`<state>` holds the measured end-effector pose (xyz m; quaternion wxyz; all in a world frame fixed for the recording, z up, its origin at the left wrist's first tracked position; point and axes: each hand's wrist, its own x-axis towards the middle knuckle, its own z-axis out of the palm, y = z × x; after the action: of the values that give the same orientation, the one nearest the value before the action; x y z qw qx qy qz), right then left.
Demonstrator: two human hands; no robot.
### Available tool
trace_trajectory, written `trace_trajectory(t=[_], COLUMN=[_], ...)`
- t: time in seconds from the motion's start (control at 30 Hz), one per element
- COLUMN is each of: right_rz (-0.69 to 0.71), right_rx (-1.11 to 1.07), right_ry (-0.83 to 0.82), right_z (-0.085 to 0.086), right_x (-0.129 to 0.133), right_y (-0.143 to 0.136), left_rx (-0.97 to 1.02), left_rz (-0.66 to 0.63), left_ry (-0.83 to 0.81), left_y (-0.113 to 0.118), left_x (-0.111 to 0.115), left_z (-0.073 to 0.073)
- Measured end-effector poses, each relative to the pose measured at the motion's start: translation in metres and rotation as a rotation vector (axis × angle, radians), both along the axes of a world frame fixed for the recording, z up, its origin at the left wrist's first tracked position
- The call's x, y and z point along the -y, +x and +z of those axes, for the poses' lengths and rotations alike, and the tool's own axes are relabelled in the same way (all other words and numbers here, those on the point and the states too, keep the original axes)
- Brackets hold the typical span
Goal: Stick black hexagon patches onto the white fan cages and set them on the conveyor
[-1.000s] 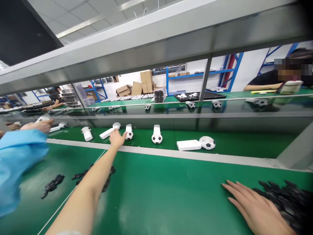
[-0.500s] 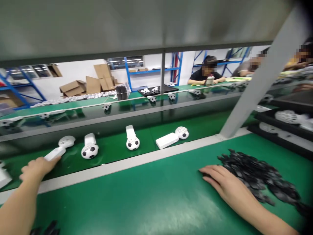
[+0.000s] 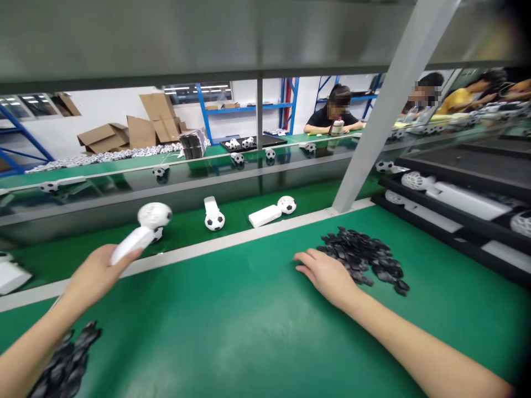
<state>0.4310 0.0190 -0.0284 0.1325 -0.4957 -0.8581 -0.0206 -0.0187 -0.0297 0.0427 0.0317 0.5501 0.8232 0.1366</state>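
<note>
My left hand (image 3: pixel 97 271) is closed round the white handle of a soccer-ball handheld fan (image 3: pixel 135 240), raised above the near edge of the belt. Its round head, blurred by motion, points away and to the right. Over the green worktop (image 3: pixel 232 309), my right hand (image 3: pixel 327 273) rests beside a heap of small black pieces (image 3: pixel 360 251). Its fingers stretch out to the left, slightly apart, and nothing shows between them. A second pile of black pieces (image 3: pixel 68 359) lies below my left forearm.
More such fans lie on the belt: one upright (image 3: pixel 214 221), one sideways (image 3: pixel 267 214), another at the left edge (image 3: pixel 12 276). A slanted grey post (image 3: pixel 373 121) rises from the bench edge. Black trays (image 3: pixel 464 204) with fan parts are stacked right. Co-workers sit across the line.
My left hand has lifted the fan off the belt and brought it right and nearer. The view has turned to the right; my right hand stays by the black heap.
</note>
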Motion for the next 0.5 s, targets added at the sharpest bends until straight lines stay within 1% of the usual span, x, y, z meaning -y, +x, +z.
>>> trace_trajectory(t=[0.03,0.07,0.13,0.2,0.23,0.3,0.37,0.43,0.5], right_rz=[0.002,0.013,0.064,0.126,0.150,0.174,0.179,0.186,0.218], right_rx=[0.011,0.000,-0.087,-0.219,-0.275,-0.325,-0.295,-0.249,-0.284], right_ry=[-0.024,-0.053,-0.121,-0.195,-0.226,-0.254,-0.220,-0.138,-0.076], right_z=[0.001,0.002,0.002,0.002,0.001,0.001,0.001,0.003,0.006], right_x=[0.003,0.006,0.010,0.011,0.011,0.010,0.010,0.010,0.012], right_y=[-0.001,-0.002,-0.002,-0.002,-0.001,0.001,0.003,0.004,0.005], left_rx=[0.024,0.012,-0.019,-0.034,-0.028,-0.004,0.011,0.008,0.019], left_rz=[-0.072,-0.114,-0.213,-0.315,-0.362,-0.420,-0.440,-0.456,-0.510], left_ry=[-0.025,-0.028,-0.076,-0.124,-0.150,-0.202,-0.257,-0.266,-0.212], left_y=[0.027,0.053,0.099,0.136,0.151,0.173,0.186,0.193,0.198], left_x=[0.007,0.014,0.029,0.043,0.049,0.059,0.063,0.062,0.054], left_z=[-0.001,-0.004,-0.013,-0.024,-0.028,-0.034,-0.036,-0.034,-0.030])
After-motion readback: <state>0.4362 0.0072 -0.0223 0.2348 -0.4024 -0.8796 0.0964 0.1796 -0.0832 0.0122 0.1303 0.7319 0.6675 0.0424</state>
